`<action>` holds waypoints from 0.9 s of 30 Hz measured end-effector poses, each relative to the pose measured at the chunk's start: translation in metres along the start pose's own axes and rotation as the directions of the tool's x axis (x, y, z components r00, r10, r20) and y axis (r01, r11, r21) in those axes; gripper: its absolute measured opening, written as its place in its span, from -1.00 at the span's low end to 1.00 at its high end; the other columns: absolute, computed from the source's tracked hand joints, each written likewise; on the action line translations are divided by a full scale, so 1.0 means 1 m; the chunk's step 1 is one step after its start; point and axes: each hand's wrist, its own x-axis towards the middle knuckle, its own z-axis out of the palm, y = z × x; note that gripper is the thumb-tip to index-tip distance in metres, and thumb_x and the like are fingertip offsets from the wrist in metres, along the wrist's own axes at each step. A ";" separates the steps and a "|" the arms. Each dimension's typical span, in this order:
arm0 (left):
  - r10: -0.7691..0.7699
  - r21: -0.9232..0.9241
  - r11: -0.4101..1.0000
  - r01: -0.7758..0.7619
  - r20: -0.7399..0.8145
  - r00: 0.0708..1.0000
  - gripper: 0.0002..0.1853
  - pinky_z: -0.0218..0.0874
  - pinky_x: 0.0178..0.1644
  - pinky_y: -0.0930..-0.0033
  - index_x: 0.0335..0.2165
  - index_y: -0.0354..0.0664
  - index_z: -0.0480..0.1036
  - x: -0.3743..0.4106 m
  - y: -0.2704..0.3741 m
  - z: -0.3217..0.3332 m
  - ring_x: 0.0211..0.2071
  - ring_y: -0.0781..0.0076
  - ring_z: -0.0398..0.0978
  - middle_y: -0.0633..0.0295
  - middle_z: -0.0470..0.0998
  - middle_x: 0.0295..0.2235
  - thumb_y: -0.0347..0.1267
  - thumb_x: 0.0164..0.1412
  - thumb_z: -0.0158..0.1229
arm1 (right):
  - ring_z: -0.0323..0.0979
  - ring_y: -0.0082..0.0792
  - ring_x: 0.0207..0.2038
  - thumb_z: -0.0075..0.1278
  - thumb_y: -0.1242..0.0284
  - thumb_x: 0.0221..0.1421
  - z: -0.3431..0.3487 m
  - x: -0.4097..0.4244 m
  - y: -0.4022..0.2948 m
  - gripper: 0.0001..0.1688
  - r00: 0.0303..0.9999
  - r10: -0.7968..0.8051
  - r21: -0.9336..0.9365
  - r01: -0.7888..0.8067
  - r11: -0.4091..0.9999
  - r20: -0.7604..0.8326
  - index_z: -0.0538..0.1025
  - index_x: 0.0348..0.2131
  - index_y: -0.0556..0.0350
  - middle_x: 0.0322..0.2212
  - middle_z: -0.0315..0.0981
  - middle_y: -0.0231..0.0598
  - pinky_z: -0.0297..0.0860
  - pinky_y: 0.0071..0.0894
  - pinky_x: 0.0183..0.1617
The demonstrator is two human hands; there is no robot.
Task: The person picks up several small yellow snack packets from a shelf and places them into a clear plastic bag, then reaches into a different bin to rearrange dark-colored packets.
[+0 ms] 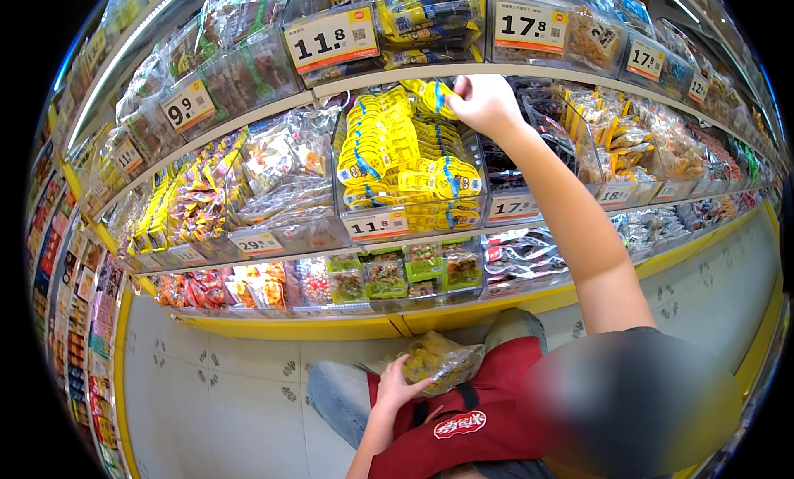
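Note:
My right hand (487, 107) reaches into a clear plastic shelf bin (409, 221) and pinches a yellow snack packet (428, 97) with a blue band, at the bin's back. Rows of matching yellow packets (381, 138) printed with a cartoon face fill this bin, overlapping in stacks. Down at my lap, my left hand (397, 383) holds a clear plastic bag (443, 361) with yellowish packets inside. That bag rests against my red apron (496, 404).
Above the bin runs a white shelf edge (397, 72), with yellow packs (428, 20) over it. Dark packets (502, 162) fill the bin to the right; clear-wrapped packs (285, 187) lie left. Green-trimmed trays (384, 277) sit below. Pale floor tiles (248, 386) meet the yellow shelf base (372, 327).

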 end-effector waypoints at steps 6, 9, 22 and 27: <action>0.072 0.095 0.993 -0.073 0.013 0.997 -0.04 0.31 0.10 0.10 0.11 -0.11 0.36 -0.009 0.030 0.000 0.04 -0.02 0.44 -0.05 0.45 0.02 0.13 -0.22 0.45 | 0.50 -0.10 -0.14 0.14 0.40 -0.03 0.032 0.052 0.033 -0.81 0.978 -0.034 -0.319 0.100 0.942 0.206 0.51 -0.36 0.05 -0.30 0.56 -0.14 0.38 -0.12 -0.12; 0.047 0.119 0.992 -0.036 -0.093 0.995 -0.27 0.34 0.04 0.13 0.02 -0.03 0.46 -0.016 0.019 0.012 -0.03 0.02 0.47 0.06 0.50 -0.07 0.02 -0.12 0.41 | 0.48 -0.07 -0.07 0.08 0.44 -0.04 0.032 0.060 0.014 -0.78 0.939 0.003 -0.411 0.147 0.900 0.343 0.59 -0.30 -0.10 -0.20 0.57 -0.14 0.39 -0.16 0.00; -0.070 -0.210 0.978 -0.017 -0.401 0.913 -0.77 0.31 -0.44 0.30 -0.45 -0.27 0.54 0.003 -0.010 0.031 -0.59 0.27 0.47 0.05 0.52 -0.59 -0.29 0.15 0.28 | 0.48 0.04 -0.22 0.15 0.26 -0.08 0.020 0.017 -0.012 -0.55 0.934 -0.259 -0.390 0.340 0.856 0.245 0.59 -0.16 0.05 -0.29 0.56 0.02 0.40 -0.02 -0.11; -0.207 -0.351 0.933 0.078 -0.346 0.915 -0.76 0.15 -0.54 0.34 -0.42 -0.26 0.53 0.012 -0.015 0.041 -0.67 0.50 0.23 0.17 0.34 -0.72 -0.28 0.21 0.23 | 0.49 -0.41 -0.50 0.27 0.52 -0.08 -0.020 -0.162 -0.073 -0.83 0.897 -0.441 0.434 0.386 0.814 0.031 0.56 -0.42 0.12 -0.50 0.56 -0.26 0.38 -0.47 -0.40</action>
